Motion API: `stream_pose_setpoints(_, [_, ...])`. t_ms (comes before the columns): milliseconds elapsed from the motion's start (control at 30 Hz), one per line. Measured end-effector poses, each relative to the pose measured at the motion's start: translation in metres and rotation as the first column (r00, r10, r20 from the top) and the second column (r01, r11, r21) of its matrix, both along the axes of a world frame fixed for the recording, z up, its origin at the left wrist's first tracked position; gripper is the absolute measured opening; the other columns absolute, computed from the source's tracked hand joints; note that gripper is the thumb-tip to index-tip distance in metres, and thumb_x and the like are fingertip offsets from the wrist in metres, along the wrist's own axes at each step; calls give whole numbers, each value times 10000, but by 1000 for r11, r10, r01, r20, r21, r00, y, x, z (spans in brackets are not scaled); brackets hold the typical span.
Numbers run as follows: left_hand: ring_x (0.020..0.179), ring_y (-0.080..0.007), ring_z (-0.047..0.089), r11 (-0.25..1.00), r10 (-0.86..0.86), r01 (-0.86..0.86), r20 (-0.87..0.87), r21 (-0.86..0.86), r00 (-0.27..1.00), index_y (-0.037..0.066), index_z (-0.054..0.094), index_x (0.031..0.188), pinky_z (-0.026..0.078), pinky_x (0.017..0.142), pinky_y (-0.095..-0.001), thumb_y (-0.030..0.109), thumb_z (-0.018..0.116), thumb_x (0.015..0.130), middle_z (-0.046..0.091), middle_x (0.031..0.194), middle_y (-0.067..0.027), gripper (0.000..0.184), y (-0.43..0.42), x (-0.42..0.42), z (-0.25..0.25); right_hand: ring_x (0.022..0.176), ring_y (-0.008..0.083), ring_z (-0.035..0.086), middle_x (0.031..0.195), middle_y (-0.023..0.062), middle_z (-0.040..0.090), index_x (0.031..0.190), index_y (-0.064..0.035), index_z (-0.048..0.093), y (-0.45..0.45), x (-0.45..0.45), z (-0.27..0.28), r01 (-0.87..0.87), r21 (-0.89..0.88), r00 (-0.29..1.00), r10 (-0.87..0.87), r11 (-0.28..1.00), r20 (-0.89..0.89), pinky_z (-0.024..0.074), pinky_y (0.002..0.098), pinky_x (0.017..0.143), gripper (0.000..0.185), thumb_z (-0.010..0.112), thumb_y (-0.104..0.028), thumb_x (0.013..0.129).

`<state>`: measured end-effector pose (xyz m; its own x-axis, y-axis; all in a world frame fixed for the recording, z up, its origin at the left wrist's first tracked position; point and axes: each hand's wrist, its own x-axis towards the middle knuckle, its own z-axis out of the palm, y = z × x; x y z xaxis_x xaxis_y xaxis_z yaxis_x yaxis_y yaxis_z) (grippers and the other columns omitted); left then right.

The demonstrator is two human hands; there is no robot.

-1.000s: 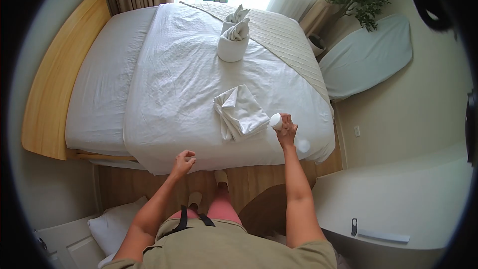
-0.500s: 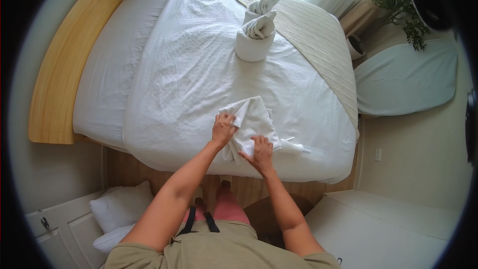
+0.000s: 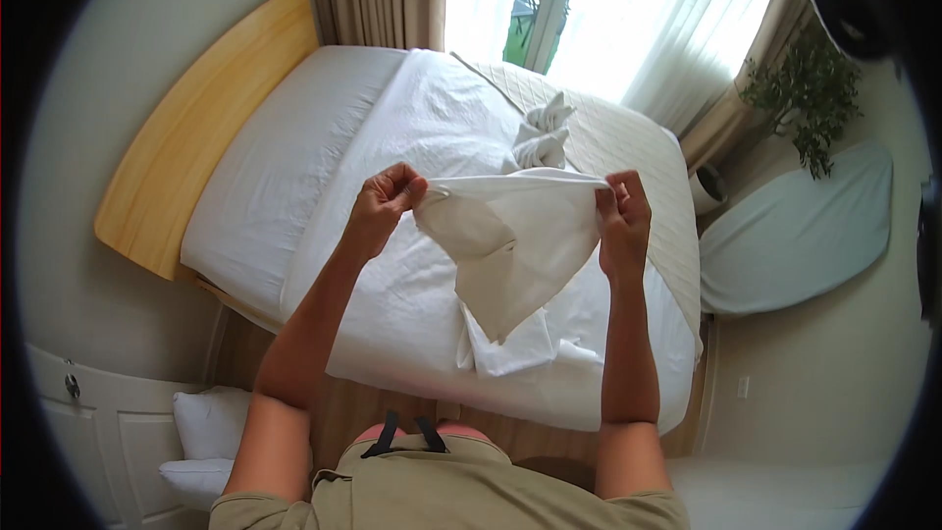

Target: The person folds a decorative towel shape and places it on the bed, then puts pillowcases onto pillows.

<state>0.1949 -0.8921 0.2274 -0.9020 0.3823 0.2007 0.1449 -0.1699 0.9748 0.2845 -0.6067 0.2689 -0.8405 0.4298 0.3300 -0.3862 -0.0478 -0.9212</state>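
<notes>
A white cloth (image 3: 535, 236) hangs in the air over the near side of the bed, its top edge stretched between my two hands. My left hand (image 3: 388, 201) pinches the left corner, and my right hand (image 3: 624, 216) grips the right one. The lower part tapers to a loose, partly folded point. Below it, more folded white linen (image 3: 515, 351) lies on the bed, partly hidden by the hanging cloth. Behind the raised edge, rolled white towels (image 3: 542, 149) with twisted tops stand on the bed, their lower part covered from view.
The bed (image 3: 324, 186) has a white sheet, a wooden headboard (image 3: 196, 147) at left and a quilted beige cover (image 3: 628, 132) toward the window. White pillows (image 3: 211, 424) are by the door at lower left. A cloth-covered piece (image 3: 800, 236) and a plant (image 3: 810, 103) stand at right.
Both hands have risen from the linen on the bed and moved apart, lifting the white cloth and spreading its edge. My view has tilted up toward the window.
</notes>
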Motion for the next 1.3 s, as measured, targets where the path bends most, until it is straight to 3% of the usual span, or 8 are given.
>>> stream_pose_setpoints(267, [635,-13,421,961,12,-114,-375,-252,927,78,535,778,372,603,-187,138,550,918,493,660,65,153,-129,3,137,776,89,512,792,-4,584,869,-35,669,-60,-64,127,153,762,973,39,629,-228,410,258,714,108,608,-123,859])
stream_pose_setpoints(567, [641,-62,521,905,199,-318,-378,-283,904,56,507,774,456,633,-274,182,615,861,558,697,8,187,-238,31,171,649,56,452,715,-25,532,881,-37,613,-204,-81,163,-231,378,922,325,897,-209,400,231,630,143,524,-140,926])
stream_pose_setpoints(900, [711,-300,638,262,160,-637,-619,-725,769,68,671,814,505,650,-416,162,598,681,648,707,-148,178,-393,-31,73,620,59,497,706,-12,552,864,-54,582,-363,-32,185,-528,337,825,566,779,-15,435,224,573,145,627,-192,850])
stream_pose_setpoints(967, [703,-279,630,208,100,-931,-940,-301,326,106,674,759,487,623,-432,124,595,670,644,690,-106,121,-442,-61,29,691,126,601,794,41,633,906,-68,593,-369,-35,180,-472,578,855,505,666,116,493,250,624,359,801,-160,629])
stream_pose_setpoints(1067, [700,-268,623,-116,159,-723,-732,-681,663,119,664,748,470,651,-434,87,609,661,644,701,-74,108,-499,-61,23,682,146,648,765,65,671,876,-71,680,-364,-32,190,-298,837,948,247,459,202,524,266,654,295,795,-112,607])
stream_pose_setpoints(1100, [777,-283,621,47,208,-395,-378,-917,902,84,642,791,461,761,-408,165,709,650,642,770,-83,176,-505,-51,39,640,133,648,726,61,675,820,-63,705,-363,-34,191,-305,809,951,211,503,227,526,267,645,196,773,-119,645])
stream_pose_setpoints(1200, [959,-309,582,713,-118,-361,-611,-600,783,7,562,1056,437,897,-392,329,791,591,601,1023,-184,610,-445,-24,67,610,127,637,701,57,669,805,-46,702,-403,-46,184,-289,801,948,277,524,160,521,261,625,154,749,-135,689])
stream_pose_setpoints(1300, [965,-332,589,919,-44,-250,-711,-304,702,-24,510,1159,459,879,-385,228,715,682,589,1046,-221,577,-357,14,113,659,99,616,713,31,662,837,-46,697,-456,-44,170,-397,771,872,467,498,148,490,241,634,161,748,-124,706])
